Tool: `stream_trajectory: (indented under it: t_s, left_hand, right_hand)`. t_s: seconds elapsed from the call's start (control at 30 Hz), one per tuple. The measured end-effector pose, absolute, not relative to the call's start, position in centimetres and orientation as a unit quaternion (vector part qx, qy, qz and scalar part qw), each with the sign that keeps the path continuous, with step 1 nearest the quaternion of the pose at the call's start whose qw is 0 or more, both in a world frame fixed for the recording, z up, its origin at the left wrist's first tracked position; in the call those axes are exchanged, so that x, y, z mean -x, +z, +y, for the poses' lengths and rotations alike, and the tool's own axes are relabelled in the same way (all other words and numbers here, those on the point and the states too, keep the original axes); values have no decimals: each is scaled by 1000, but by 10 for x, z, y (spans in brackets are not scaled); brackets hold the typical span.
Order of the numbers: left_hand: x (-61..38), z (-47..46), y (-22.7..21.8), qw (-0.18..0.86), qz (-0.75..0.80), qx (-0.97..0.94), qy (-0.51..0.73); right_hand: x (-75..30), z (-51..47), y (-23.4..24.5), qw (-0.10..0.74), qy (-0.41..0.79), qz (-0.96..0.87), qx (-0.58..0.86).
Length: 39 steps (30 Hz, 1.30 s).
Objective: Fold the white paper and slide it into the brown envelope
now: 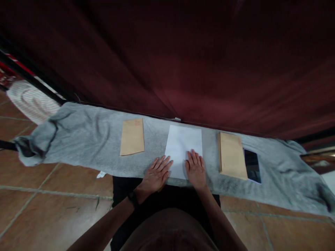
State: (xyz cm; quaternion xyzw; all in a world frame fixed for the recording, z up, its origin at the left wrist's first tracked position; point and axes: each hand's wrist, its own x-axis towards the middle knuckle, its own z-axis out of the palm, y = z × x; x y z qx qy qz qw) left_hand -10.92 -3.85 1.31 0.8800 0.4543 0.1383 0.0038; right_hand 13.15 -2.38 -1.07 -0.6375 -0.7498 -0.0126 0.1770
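A white sheet of paper (183,141) lies flat on a grey cloth in front of me. My left hand (156,173) rests at the sheet's lower left edge, palm down with its fingers spread. Flat on the lower right part of the paper is my right hand (195,169), fingers stretched out. Neither hand grips anything. To the left lies a single brown envelope (132,136) with a small red mark near its top. A stack of brown envelopes (232,156) is to the right of the paper.
The grey cloth (86,139) covers a long narrow surface. Beside the envelope stack lies a dark-screened phone (252,165). A dark red curtain (167,69) hangs along the far edge. A white scrap (101,174) is on the tiled floor (60,209), with a striped cloth (34,99) at far left.
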Motion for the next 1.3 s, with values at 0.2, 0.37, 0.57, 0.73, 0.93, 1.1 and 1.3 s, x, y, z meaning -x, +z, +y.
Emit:
stream_trajectory:
  t_s: [0.2, 0.37, 0.57, 0.73, 0.93, 1.1, 1.3]
  left_hand:
    - [126, -47, 10, -2, 472, -872, 128]
    - [126, -50, 13, 6, 509, -849, 142]
    - [73, -43, 26, 61, 482, -859, 159]
    - [28, -3, 23, 63, 461, -868, 173]
    - [3, 76, 12, 45, 502, -856, 114]
    - [9, 110, 4, 20, 516, -850, 103]
    - [33, 119, -3, -4, 568, -817, 100]
  right_hand:
    - [-147, -37, -12, 163, -19, -743, 648]
    - [-152, -43, -10, 162, -17, -738, 655]
    - [-149, -43, -6, 149, -18, -739, 656]
    - [-149, -42, -6, 152, -25, -741, 654]
    - [-147, -42, -4, 172, -21, -731, 660]
    - [-146, -42, -4, 172, -17, -734, 657]
    - [-145, -41, -2, 188, -20, -730, 657]
